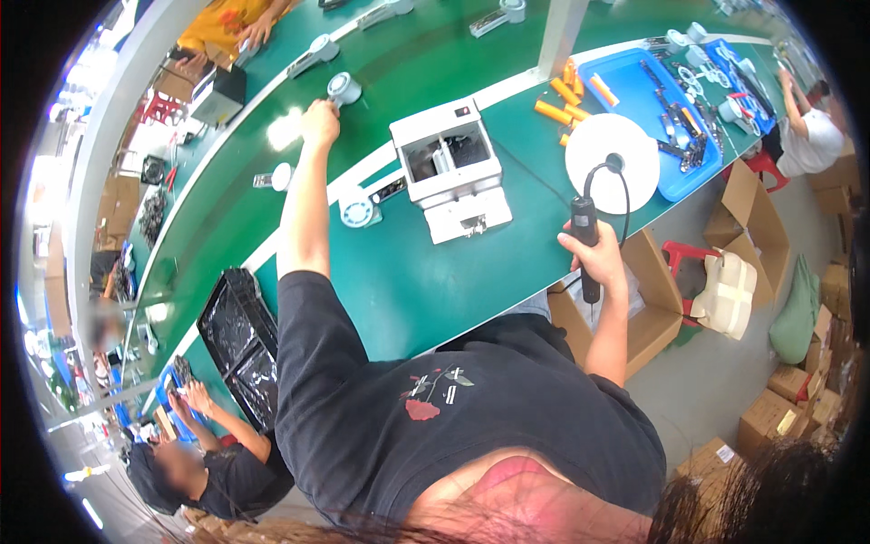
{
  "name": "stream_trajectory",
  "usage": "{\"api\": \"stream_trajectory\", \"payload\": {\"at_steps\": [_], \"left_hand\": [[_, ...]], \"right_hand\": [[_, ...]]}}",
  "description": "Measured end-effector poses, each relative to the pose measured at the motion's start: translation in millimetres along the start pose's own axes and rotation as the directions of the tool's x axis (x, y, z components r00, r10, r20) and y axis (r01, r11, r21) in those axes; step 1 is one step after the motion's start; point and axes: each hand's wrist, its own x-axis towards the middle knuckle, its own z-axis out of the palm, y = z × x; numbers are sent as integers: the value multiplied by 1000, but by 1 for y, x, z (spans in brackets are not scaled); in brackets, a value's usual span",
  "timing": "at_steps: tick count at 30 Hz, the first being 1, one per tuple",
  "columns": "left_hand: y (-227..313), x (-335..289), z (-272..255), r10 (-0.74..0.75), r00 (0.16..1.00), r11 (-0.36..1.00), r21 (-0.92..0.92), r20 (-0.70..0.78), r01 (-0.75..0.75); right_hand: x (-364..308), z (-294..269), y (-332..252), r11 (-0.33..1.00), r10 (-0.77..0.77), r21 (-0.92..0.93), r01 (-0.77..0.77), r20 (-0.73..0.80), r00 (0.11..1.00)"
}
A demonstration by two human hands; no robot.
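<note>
My left arm stretches far out over the green belt. My left hand is closed at a grey-white device with a round head; the palm hides its lower part. In my right hand is a black electric screwdriver, held upright with its bit down and its cable looping from the top. Between my hands a white screw feeder stands on the green table, its top compartments uncovered. Beside the feeder lies another round-headed device with dark parts in its handle.
A white round disc stands by a blue tray of black parts. Orange cylinders lie near it. More devices sit along the belt. Cardboard boxes and a red stool are at right. Co-workers sit around.
</note>
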Motion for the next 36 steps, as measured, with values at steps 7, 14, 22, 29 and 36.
{"api": "stream_trajectory", "payload": {"at_steps": [7, 14, 22, 29, 36], "left_hand": [[-52, -19, -4, -40, 922, 995, -104, -386, -1], [-140, -67, 6, -816, 568, 553, -136, 113, 822], [-94, -89, -12, -748, 583, 389, -502, 318, 772], [-118, -178, -55, -525, 850, 829, -248, -35, 502], [-57, -323, -129, 125, 974, 875, -442, -191, -199]], "right_hand": [[-3, -5, -1, 1000, -11, -15, 11, 24, 1000], [1, 0, -2, 1000, -2, -22, 4, 77, 997], [-3, -4, 10, 992, -124, -5, 124, 22, 992], [-3, 2, 16, 987, -162, 19, 162, 47, 986], [3, -8, 23, 982, -187, 23, 186, 101, 977]]}}
